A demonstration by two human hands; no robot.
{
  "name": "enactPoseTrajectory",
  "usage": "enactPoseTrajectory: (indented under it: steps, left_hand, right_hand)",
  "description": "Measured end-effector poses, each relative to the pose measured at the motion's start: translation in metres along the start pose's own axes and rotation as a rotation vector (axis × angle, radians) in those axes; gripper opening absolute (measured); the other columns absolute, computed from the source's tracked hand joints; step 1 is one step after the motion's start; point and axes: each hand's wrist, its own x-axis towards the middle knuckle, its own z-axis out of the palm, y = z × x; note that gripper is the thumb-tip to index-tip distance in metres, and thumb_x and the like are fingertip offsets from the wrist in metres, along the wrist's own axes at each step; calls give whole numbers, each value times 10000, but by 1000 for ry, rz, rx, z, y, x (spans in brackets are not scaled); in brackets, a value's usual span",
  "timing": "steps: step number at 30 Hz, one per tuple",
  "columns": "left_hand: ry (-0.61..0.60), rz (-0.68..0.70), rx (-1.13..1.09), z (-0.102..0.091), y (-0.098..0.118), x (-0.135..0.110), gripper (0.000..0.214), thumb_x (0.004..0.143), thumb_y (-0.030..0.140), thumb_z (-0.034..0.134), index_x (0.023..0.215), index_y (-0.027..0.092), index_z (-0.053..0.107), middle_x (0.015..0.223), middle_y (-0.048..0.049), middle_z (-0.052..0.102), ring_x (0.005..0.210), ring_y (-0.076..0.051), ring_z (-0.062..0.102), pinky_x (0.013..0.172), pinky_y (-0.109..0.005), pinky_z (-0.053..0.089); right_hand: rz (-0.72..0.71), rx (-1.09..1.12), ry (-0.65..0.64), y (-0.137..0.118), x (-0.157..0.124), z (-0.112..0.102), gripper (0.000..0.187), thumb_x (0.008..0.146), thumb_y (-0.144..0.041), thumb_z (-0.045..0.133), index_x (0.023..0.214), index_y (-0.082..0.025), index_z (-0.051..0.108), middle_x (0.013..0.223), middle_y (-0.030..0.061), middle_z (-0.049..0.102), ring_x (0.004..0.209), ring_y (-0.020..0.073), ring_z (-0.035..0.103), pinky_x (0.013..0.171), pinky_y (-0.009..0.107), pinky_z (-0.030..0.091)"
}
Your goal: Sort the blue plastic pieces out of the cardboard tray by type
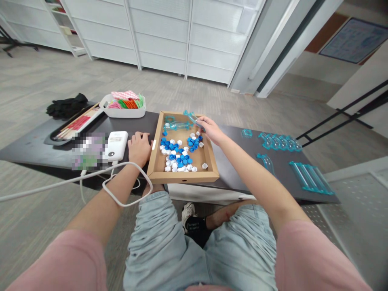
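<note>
My right hand [209, 127] is closed on a curved, see-through teal plastic piece [190, 116] above the far right part of a shallow cardboard box [183, 176]. My left hand [139, 147] lies on the table against the box's left side, fingers a little apart and holding nothing. Inside the box are many small blue hexagonal pieces [185, 160] and white hexagonal pieces [174, 165], spread over the near and middle part. Along the far wall lies another long teal piece [177, 126], with a small teal frame [169, 119] by the far left corner.
Right of the box, the dark table [226, 161] carries a row of curved teal pieces [280, 142], straight teal bars [312, 178] and a teal hexagon [246, 133]. To the left are a white device [117, 144] with a cable [124, 163], a white basket [121, 112] and a black tray [57, 139].
</note>
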Motion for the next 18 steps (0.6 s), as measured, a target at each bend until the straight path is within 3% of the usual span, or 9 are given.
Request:
enactPoseTrajectory:
  steps: [4,8,14,18]
  left_hand:
    - [-25,-12,-3,-3,2,-1,600,1143,248,399,1662,50,627,1618,-295,577,1484,-473,570,1237,-585,456]
    - [-39,-20,-6,-7,4,-2,602,1150,263,406,1670,43,617,1623,-296,563,1493,-484,558,1256,-603,452]
    - [-88,-28,16,-13,7,-5,634,1174,232,293,1705,30,576,1641,-307,527,1524,-487,536,1283,-600,441]
    - [-129,-1,6,-14,3,-3,653,1196,290,272,1721,9,540,1638,-331,484,1525,-542,508,1279,-655,439]
  right_hand:
    - [6,148,39,-7,-25,-26,384,858,-500,886,878,-260,588,840,-47,645,654,104,489,652,247,434]
    - [26,145,102,-7,-52,-63,440,750,-506,926,897,-272,583,820,-71,583,674,106,507,688,266,465]
    - [-1,-28,183,-8,-93,-138,526,679,-482,998,1037,-289,664,930,-46,665,805,148,631,780,322,532]
    - [-44,-194,344,-6,-116,-195,673,639,-502,1007,1195,-296,689,918,-28,698,844,183,644,788,342,548]
